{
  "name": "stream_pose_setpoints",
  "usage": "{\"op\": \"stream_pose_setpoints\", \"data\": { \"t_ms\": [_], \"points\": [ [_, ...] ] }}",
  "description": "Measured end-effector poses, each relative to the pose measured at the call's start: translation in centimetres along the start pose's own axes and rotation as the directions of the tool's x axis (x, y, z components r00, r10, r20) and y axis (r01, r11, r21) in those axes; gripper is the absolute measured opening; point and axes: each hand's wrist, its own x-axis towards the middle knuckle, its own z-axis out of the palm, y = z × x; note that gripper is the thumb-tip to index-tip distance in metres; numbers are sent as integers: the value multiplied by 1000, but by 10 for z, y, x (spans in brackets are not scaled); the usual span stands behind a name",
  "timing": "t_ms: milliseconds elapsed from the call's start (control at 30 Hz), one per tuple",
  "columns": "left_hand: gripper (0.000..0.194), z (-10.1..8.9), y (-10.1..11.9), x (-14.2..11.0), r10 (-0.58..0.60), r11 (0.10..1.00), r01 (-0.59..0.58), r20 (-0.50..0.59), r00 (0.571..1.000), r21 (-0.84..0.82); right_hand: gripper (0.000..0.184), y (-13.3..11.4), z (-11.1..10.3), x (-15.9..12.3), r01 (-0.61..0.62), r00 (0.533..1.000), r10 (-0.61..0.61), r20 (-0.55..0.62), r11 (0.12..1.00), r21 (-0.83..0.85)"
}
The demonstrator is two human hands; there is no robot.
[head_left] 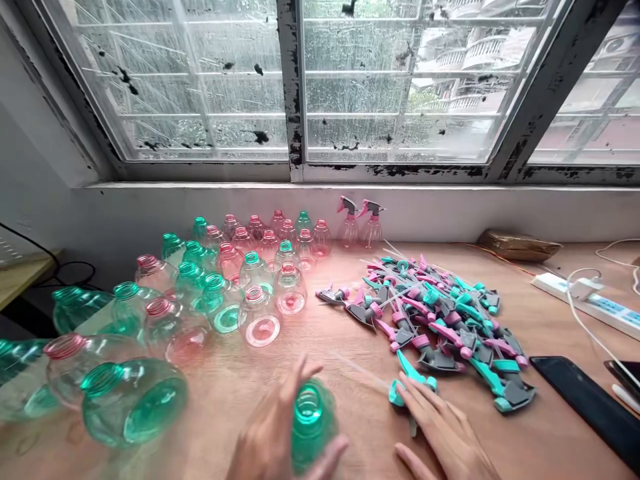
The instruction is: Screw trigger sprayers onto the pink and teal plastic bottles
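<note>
My left hand (273, 433) curls round an upright green plastic bottle (310, 421) at the table's near edge, thumb on its right side, fingers behind it. My right hand (445, 430) lies with its fingers stretched over a teal spray-trigger head (407, 387) whose thin tube points up and left. The fingers touch the head without being wrapped round it.
Many open pink and green bottles (235, 280) stand at the left and back. A pile of pink and teal trigger heads (440, 320) lies at the right. Two finished pink sprayers (360, 223) stand by the sill. A phone (585, 400) and a power strip (595, 303) sit far right.
</note>
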Motion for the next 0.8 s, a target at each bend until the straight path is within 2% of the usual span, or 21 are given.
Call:
{"op": "stream_pose_setpoints", "data": {
  "t_ms": [33,67,167,267,333,400,467,500,567,633,667,700,800],
  "points": [
    [102,10,4,-1,39,998,-38,28,999,-40,80,-2,-3,5,19,999,-20,30,1000,13],
    [106,19,6,-2,20,997,-17,38,999,-79,77,-2,-5,9,46,998,-46,35,999,27],
    [104,43,3,-6,-161,958,168,49,986,-231,68,0,-13,20,66,997,-69,34,995,81],
    [107,57,-6,-12,-324,892,332,80,943,-308,61,4,-17,22,56,998,-61,15,976,211],
    [100,60,-11,-15,-389,864,399,96,916,-307,55,4,-18,19,17,1000,-9,-27,947,320],
    [87,57,-11,-15,-379,882,381,65,923,-277,43,4,-19,13,-89,987,137,-79,897,434],
    [76,51,-9,-12,-321,921,314,11,947,-229,30,3,-20,5,-236,928,355,-116,797,556],
    [72,48,-8,-10,-299,934,290,-10,954,-206,26,3,-20,0,-308,872,475,-122,724,617],
    [65,42,-3,-6,-303,939,291,-45,952,-184,27,4,-22,-9,-409,725,680,-113,556,724],
    [63,39,1,-4,-322,934,307,-61,945,-184,33,9,-25,-19,-444,585,806,-92,412,796],
    [63,39,2,-3,-322,934,307,-60,945,-184,35,11,-28,-23,-441,543,836,-85,370,817],
    [63,38,4,-3,-319,935,304,-60,946,-182,36,14,-30,-26,-434,525,847,-84,351,830],
    [63,39,5,-3,-317,939,304,-65,946,-160,37,18,-42,-30,-436,541,836,-88,369,821]
  ]
}}
